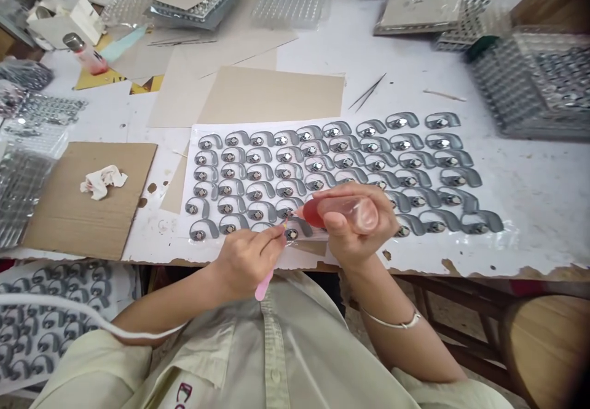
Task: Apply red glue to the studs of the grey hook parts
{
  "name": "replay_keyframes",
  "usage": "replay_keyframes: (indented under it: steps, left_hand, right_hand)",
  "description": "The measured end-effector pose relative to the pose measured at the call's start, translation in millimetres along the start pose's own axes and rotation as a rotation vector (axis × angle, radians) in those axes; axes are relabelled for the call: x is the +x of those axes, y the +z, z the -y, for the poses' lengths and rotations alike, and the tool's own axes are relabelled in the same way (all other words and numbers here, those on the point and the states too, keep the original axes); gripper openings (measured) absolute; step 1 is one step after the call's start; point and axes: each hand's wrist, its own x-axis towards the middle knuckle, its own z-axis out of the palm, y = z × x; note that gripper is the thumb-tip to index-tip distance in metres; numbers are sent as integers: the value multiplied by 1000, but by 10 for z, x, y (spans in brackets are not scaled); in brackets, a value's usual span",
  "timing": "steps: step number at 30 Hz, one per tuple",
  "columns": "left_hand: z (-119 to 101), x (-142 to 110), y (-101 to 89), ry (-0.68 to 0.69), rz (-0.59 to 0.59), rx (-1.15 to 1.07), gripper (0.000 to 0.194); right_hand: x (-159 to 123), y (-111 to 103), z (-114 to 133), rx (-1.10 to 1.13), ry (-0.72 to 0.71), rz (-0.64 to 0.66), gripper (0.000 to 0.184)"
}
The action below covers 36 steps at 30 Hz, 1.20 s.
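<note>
My left hand (251, 252) is closed around a slim tool with a pink handle (263, 287). Its thin tip points at the grey hook-shaped parts near the sheet's front edge; what kind of tool it is I cannot tell. In my right hand (362, 230) is a soft clear squeeze bottle (341, 212) with red liquid, tilted so its nozzle meets the tool's tip area. Below both tips lies a grey hook-shaped part (299, 226) with a round silvery piece. Several rows of such parts rest on a white sheet (192, 150); my hands hide some of them.
Brown cardboard (83, 224) with a crumpled tissue (104, 181) lies left. Behind the sheet are grey card (276, 95), tweezers (369, 92) and a cotton swab (445, 95). Stacked clear trays (511, 83) stand right. A white cable (92, 313) crosses my left forearm. A wooden stool (548, 335) stands lower right.
</note>
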Motion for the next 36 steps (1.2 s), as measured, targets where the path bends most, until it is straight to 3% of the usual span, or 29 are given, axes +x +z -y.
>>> replay_keyframes:
  steps: [5,14,36]
  left_hand:
    - [-88,57,-15,-14,2,113,13]
    - [-122,71,-20,3,14,149,20]
    - [-190,133,22,-46,-40,176,14]
  right_hand:
    - [-1,24,-16,-50,-91,37,27]
    - [-4,32,-19,-75,-79,97,26]
    - [-15,45,-37,-59,-172,86,20]
